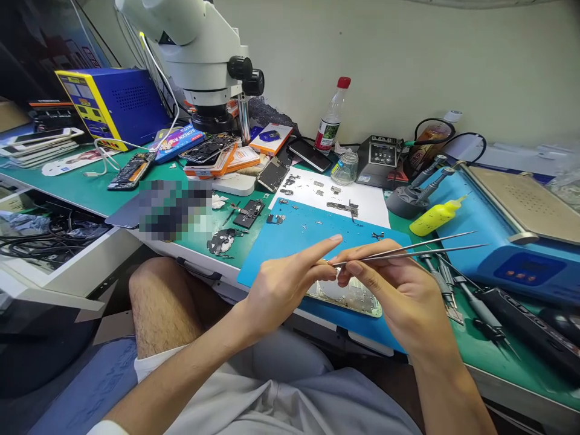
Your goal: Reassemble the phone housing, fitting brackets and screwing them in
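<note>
Black cables (49,232) lie tangled in an open white drawer (90,261) at the left edge. Above it on the green bench, a blue-and-yellow boxed instrument (136,96) stands behind an opened phone (132,171). Next comes the stereo microscope (199,72), its black lens ring over stacked phone parts and boxes, with a black phone battery (250,214) nearer the front. On the blue work mat (260,257), the left hand (281,290) points its index finger out; its thumb and another finger meet close to the tweezers' near end (whether they grip it or some tiny piece, I cannot tell). Below both hands, a pale phone housing (356,296) lies on the mat, partly hidden. Held above it, the metal tweezers (408,252) sit pinched between the thumb and curled fingers of the right hand (403,287), the two prongs spread slightly and pointing right. Beyond are a yellow squeeze bottle (432,219) and a blue bench machine (512,266).
</note>
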{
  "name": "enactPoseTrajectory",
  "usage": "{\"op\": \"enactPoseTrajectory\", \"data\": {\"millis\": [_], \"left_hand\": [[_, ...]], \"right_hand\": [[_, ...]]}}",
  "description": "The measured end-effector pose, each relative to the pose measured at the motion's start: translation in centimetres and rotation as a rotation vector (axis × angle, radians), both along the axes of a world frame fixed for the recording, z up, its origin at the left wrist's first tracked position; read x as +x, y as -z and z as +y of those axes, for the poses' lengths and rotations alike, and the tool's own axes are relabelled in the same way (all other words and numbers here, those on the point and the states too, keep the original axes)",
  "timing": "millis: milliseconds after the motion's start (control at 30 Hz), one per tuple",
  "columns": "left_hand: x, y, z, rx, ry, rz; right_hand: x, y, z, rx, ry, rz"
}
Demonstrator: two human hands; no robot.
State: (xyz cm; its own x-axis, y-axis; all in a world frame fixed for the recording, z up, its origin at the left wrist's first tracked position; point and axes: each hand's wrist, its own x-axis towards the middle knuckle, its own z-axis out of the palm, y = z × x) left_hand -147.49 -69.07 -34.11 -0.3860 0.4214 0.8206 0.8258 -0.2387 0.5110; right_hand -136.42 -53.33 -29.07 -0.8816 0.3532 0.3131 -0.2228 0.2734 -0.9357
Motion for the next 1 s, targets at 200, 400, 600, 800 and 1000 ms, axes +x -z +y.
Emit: {"op": "enactPoseTrajectory", "data": {"millis": [200, 400, 600, 800, 1000], "left_hand": [[-0.1, 0.3, 0.1, -0.057, 0.037, -0.032], [-0.8, 0.0, 0.1, -0.134, 0.002, -0.138], [-3.5, -0.8, -0.7, -0.574, -0.183, -0.196], [-4.4, -0.9, -0.3, -0.746, -0.128, -0.176], [-4.2, -1.2, 0.0, -0.815, -0.118, -0.167]], "right_hand": [[-0.4, 0.2, 0.1, 0.043, 0.022, 0.022], [-1.0, 0.5, 0.6, 0.109, 0.146, 0.014], [-1.8, 2.1, 1.7, 0.407, 0.187, -0.085], [-2.7, 3.8, 1.7, 0.525, 0.155, -0.110], [-2.7, 4.0, 1.5, 0.596, 0.137, -0.101]]}}
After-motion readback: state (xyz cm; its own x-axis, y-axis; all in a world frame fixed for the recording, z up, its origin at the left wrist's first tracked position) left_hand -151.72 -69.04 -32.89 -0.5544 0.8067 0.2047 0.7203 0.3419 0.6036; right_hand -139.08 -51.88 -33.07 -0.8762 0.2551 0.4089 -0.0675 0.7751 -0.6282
